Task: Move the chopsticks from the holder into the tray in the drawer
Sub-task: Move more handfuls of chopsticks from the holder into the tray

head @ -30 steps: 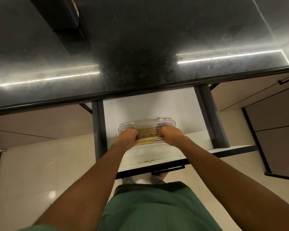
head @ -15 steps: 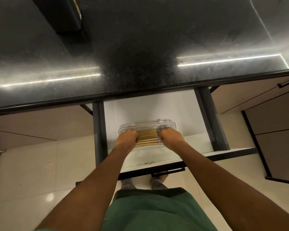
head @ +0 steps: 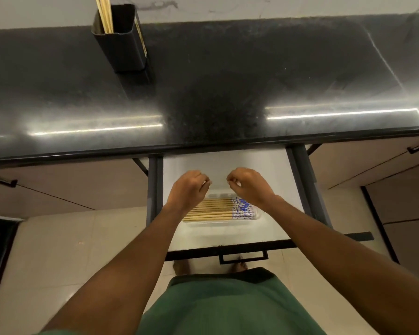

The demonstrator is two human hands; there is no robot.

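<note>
A clear plastic tray (head: 258,215) lies in the open white drawer (head: 228,160). Several wooden chopsticks with blue-patterned ends (head: 213,210) lie side by side in it. My left hand (head: 188,189) and my right hand (head: 248,184) hover just above the tray's far side, a little apart. Their fingers are loosely curled and hold nothing. At the back left of the counter stands a black holder (head: 121,44), tilted in this view, with a few more chopsticks (head: 104,13) sticking out of its top.
The black stone counter (head: 228,81) juts out over the drawer's back part. The drawer's dark side rails (head: 302,180) flank my hands, and its front handle (head: 243,256) is near my body. Cabinet fronts stand left and right, above a tiled floor.
Both hands have let go of the chopsticks and lifted off the tray toward the drawer's back. The camera has tilted up, bringing the holder fully into view.
</note>
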